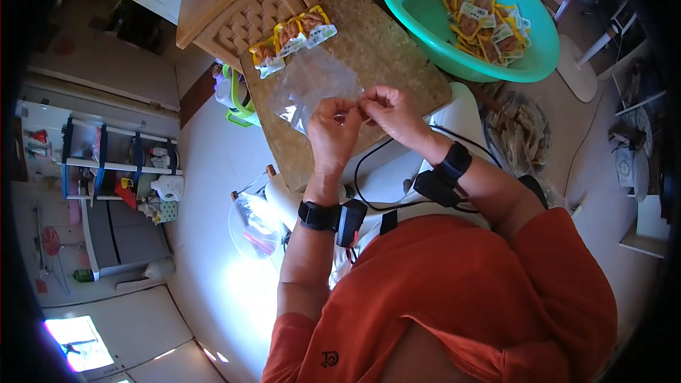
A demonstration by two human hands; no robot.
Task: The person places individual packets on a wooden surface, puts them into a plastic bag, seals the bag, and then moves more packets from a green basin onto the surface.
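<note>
A clear plastic bag (319, 77) lies fairly flat on the worn wooden board (383, 37). My left hand (335, 130) pinches the near edge of the bag between thumb and fingers. Close against it, my right hand (392, 114) pinches the bag's right corner; the exact grip is partly hidden by the fingers. Beyond the bag, along the far left edge of the board, several small yellow-and-clear food packets (291, 36) stand in a row with brown contents.
A large green plastic basin (420, 21) holding a heap of similar packets (481, 24) stands right of the board. A woven-front wooden cabinet (255, 13) borders the far side. A black cable (362, 170) loops near my wrists. Another filled plastic bag (518, 135) sits on the floor.
</note>
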